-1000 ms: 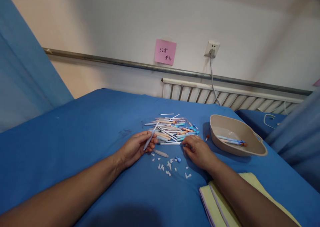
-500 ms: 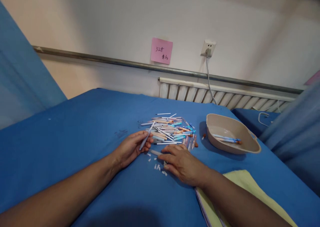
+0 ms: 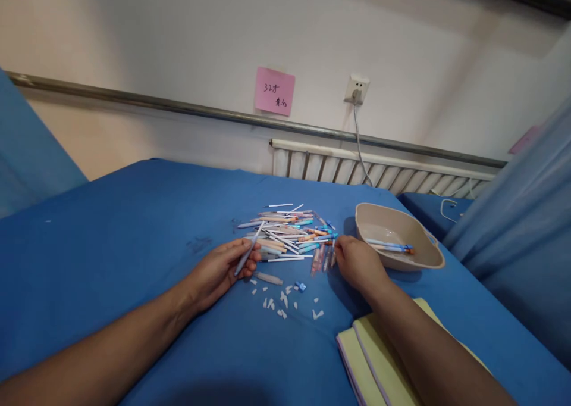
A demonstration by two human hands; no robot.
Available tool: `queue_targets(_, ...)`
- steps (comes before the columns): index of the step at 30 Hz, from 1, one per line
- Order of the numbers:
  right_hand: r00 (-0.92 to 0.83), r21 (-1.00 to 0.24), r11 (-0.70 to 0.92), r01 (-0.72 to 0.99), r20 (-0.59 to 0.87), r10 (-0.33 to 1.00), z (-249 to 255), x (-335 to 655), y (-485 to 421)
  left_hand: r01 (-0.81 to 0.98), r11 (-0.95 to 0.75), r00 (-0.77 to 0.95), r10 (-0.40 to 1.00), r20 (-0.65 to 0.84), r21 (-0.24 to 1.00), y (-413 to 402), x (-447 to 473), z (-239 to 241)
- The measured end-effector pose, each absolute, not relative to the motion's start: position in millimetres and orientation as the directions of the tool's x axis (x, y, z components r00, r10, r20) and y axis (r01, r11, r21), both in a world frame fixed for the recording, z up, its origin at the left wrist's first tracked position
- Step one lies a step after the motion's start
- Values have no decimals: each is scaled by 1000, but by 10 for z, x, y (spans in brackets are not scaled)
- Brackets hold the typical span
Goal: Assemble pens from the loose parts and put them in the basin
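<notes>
My left hand [image 3: 218,272] is closed around a greyish-lavender pen barrel [image 3: 243,259], with a thin white refill sticking out of its upper end. At the right end of a pile of pen parts [image 3: 285,234], my right hand [image 3: 362,264] has its fingers pinched beside some clear pinkish caps [image 3: 316,259]; anything between the fingertips is hidden. The pile mixes white refills with grey, orange and blue barrels. A lone grey barrel [image 3: 269,278] lies between the hands. Small white tips [image 3: 284,299] are scattered nearer me, along with a small blue piece [image 3: 300,286].
To the right, a beige basin [image 3: 435,257] holds a few blue and orange pens [image 3: 390,246]. A folded yellow cloth [image 3: 372,358] lies under my right forearm. Blue sheeting [image 3: 134,245] covers the surface, which ends at a wall with a radiator [image 3: 321,163].
My right hand has moved away from the white tips to the right end of the pile, uncovering the blue piece. My left hand still holds the pen barrel. The view has shifted slightly right.
</notes>
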State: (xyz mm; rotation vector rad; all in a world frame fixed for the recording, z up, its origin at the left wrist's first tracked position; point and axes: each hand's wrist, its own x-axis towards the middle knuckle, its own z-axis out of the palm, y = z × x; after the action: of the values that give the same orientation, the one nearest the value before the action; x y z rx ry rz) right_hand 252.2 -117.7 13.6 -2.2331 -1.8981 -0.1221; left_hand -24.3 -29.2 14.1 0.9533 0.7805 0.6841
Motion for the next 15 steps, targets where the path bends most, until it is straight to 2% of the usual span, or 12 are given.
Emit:
queue_targets(4, 185, -41, -180, 983, 158, 970, 177, 2431, -1220, -158, 411, 544, 795, -268, 898, -307, -238, 157)
queue_targets(6, 167, -57, -160, 986, 156, 974, 223, 2282, -1301, -156, 405, 543, 797, -265, 901, -307, -239, 165)
queue_targets(10, -76, -143, 106, 984, 204, 976, 254, 1895, -1493, -142, 400, 522, 807, -275, 905, -284, -243, 178)
queue_targets(12, -136, -174, 178, 969, 229, 964, 241, 1781, -1527, -140, 399, 513, 812, -278, 906, -268, -245, 180)
queue_targets(15, -39, -194, 97, 976, 284, 958, 229, 1806, -1462, -140, 393, 514, 813, -272, 909, -248, -249, 177)
